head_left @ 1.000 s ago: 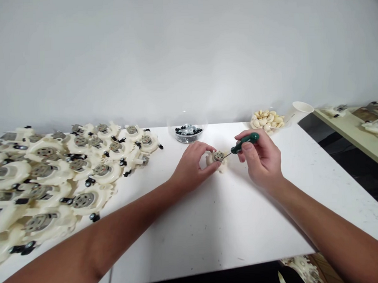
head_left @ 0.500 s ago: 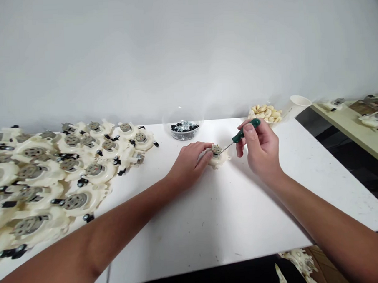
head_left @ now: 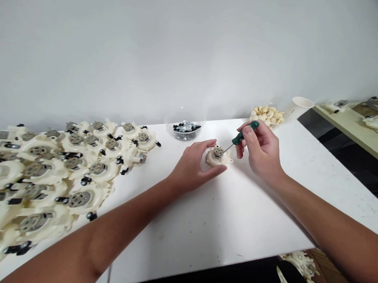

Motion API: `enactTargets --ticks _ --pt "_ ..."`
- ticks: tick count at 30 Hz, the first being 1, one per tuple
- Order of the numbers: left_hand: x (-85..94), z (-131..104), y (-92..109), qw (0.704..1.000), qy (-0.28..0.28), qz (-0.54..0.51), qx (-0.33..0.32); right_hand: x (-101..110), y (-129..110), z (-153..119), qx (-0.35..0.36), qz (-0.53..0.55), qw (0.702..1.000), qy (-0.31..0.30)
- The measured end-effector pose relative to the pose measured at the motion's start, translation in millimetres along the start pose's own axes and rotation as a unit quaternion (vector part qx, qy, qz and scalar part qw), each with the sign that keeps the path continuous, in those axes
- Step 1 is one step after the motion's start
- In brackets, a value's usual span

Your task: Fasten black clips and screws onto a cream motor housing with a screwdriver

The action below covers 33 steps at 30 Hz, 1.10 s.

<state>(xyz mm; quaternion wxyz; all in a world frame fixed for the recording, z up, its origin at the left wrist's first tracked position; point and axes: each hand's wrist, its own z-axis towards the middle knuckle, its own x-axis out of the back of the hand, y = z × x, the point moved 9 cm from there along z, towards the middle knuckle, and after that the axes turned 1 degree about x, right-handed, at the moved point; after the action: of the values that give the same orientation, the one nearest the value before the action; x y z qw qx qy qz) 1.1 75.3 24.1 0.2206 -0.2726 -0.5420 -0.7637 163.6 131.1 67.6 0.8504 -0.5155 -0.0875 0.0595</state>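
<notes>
On the white table a cream plastic blower housing (head_left: 213, 158) lies flat with a small round metal motor (head_left: 218, 152) on top. My left hand (head_left: 193, 165) curves around its left side, thumb and fingers spread wide; whether the fingertips touch the housing I cannot tell. A screwdriver (head_left: 239, 137) with a green handle is gripped in my right hand (head_left: 262, 148). Its thin shaft slants down to the left, and the tip meets the motor's right side or stops just beside it.
Several similar motor assemblies (head_left: 99, 168) crowd the table's left. At the back stand a clear bowl (head_left: 186, 135) of black and silvery small parts, a container of cream-coloured pieces (head_left: 266, 114) and a tilted white cup (head_left: 300, 107). Another surface (head_left: 347, 122) lies at right.
My left hand has opened from the housing, its thumb stretching out below it. The right hand keeps the screwdriver at the motor. The view has shifted slightly.
</notes>
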Motion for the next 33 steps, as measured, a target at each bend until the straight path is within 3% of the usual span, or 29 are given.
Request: enactTargets --ticks 8,33 --pt "-4.7 0 -3 1.0 -0.015 0.025 -0.003 0 0 0 -0.008 0.022 1.0 -0.005" --pt "5.3 -1 8 0.999 0.015 -0.008 -0.042 -4 -1 -3 -0.004 0.003 1.0 -0.024"
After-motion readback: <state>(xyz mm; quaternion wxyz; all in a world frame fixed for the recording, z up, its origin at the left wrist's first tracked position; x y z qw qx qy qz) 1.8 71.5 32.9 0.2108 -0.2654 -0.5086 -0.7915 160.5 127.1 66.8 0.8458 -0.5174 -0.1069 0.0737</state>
